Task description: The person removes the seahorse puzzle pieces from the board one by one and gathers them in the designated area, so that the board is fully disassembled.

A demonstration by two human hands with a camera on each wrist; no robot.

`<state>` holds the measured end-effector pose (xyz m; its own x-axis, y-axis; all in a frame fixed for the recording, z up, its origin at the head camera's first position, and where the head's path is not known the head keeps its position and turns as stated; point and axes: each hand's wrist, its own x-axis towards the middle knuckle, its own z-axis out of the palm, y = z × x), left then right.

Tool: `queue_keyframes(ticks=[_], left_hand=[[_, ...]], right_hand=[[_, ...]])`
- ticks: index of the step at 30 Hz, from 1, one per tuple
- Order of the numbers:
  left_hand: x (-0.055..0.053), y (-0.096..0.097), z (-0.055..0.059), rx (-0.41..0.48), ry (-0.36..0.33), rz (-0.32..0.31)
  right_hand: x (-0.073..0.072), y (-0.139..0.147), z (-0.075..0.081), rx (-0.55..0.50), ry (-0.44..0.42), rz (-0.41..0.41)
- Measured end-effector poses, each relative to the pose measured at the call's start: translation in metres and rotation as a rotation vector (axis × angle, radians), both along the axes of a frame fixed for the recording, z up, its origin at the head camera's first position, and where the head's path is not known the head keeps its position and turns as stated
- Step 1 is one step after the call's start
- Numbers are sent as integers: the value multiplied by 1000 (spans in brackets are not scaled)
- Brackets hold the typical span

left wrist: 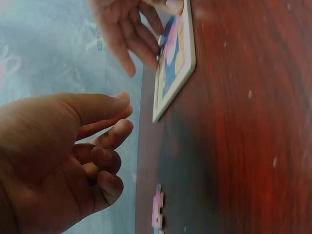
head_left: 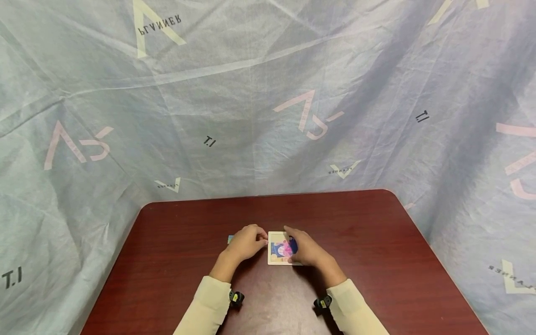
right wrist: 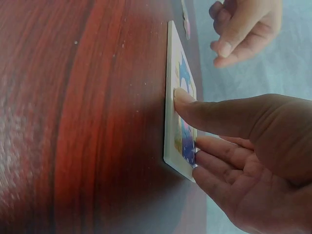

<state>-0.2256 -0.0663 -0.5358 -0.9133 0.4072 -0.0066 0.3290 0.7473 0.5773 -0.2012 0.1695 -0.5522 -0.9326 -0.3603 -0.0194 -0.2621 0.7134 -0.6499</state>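
A jigsaw puzzle in a pale, flat frame (head_left: 274, 264) lies on the table, its picture blue, pink and cream. My right hand (head_left: 307, 249) reaches over its right part, thumb and fingers spread apart. In the right wrist view the thumb (right wrist: 184, 97) rests on the near side of the puzzle, and the fingers (right wrist: 219, 165) lie along the far side. A small bluish bit stands up at those fingertips in the left wrist view. Just left of the frame hovers my left hand (head_left: 247, 242), fingers loosely bent, thumb close to the index finger, nothing visible between them.
Beyond the left hand lies a loose puzzle piece (head_left: 230, 238), partly covered by it; the left wrist view shows pink pieces (left wrist: 157, 209) there. The dark red table (head_left: 188, 288) has rounded far corners. Printed grey cloth (head_left: 251, 116) hangs around it.
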Motion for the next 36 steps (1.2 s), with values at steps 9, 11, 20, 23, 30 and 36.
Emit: queue_keyframes(ticks=[9,11,20,23,30,36], left_hand=[[6,16,1,-59,-17,-62],[7,19,0,-73,-24,-66],[9,26,-8,-138,1,-52],[10,26,-9,-154,14,-55],[11,28,-9,-186,43,-40],[12,30,-11,-193,69,-38]], right_hand=[[2,-1,0,-4,-25,-20],[1,0,-1,-1,-27,-19],[3,2,-4,7,-7,17],[3,2,-4,31,15,46],[2,1,-3,65,44,104],[2,0,-3,59,11,84]])
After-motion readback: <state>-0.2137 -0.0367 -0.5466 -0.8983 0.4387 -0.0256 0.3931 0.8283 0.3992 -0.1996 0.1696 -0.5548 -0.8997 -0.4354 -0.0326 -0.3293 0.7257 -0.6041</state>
